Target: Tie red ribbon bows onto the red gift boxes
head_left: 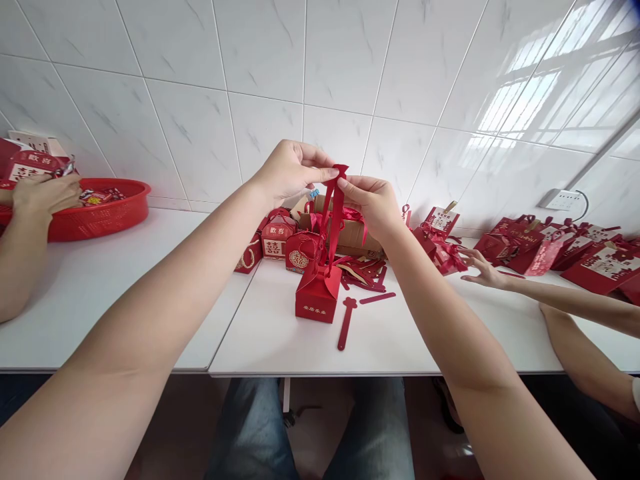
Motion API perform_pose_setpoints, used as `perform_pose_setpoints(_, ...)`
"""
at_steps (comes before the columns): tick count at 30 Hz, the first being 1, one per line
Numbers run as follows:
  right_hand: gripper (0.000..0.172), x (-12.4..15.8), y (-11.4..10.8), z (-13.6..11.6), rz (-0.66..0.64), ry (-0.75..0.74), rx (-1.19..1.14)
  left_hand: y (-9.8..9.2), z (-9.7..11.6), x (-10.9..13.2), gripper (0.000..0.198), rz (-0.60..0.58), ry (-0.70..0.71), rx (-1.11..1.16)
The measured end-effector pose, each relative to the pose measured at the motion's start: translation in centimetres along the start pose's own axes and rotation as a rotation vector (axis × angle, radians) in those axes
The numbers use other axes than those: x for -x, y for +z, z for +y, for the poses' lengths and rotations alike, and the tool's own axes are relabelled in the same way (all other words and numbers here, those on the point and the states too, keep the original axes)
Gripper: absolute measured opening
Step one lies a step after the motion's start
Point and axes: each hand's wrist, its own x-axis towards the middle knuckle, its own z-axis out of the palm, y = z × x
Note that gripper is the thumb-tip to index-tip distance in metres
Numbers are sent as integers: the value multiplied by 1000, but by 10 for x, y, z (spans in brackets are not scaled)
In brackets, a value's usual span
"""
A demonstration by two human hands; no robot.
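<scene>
My left hand (pixel 295 170) and my right hand (pixel 369 200) meet in the air, both pinching the top ends of a red ribbon (pixel 336 213). Its two strands run down to the top of a small red gift box (pixel 316 297), which stands upright on the white table with gold characters on its front. Beside the box lies a dark red paper strip with a flower-shaped end (pixel 346 323). Another plain strip (pixel 377 298) rests a little further back. Exactly how the ribbon joins the box top is too small to tell.
Behind the box are a heap of loose strips (pixel 367 272), a cardboard box (pixel 355 241) and finished-looking red boxes (pixel 279 237). At left, another person's hand (pixel 45 193) is over a red basket (pixel 100 227). A co-worker's hand (pixel 483 269) reaches in from the right near several red boxes (pixel 605 267).
</scene>
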Motion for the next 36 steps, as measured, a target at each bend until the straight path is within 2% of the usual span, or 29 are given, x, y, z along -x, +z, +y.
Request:
perform_pose_setpoints(8, 30, 2, 1, -3, -18, -33, 40, 7, 3, 1, 15, 9, -1, 27)
perform_pose_setpoints(15, 37, 3, 6, -10, -64, 5, 68, 14, 3, 1, 14, 3, 72, -41)
perform_pose_setpoints(24, 37, -1, 1, -5, -72, 33, 76, 13, 9, 5, 17, -4, 11, -26)
perform_pose_setpoints(30, 34, -4, 5, -5, -55, 87, 24, 14, 2, -2, 18, -21, 171, -198)
perform_pose_setpoints(36, 24, -6, -3, -4, -68, 224, -107, 10, -17, 2, 42, 11, 334, -286)
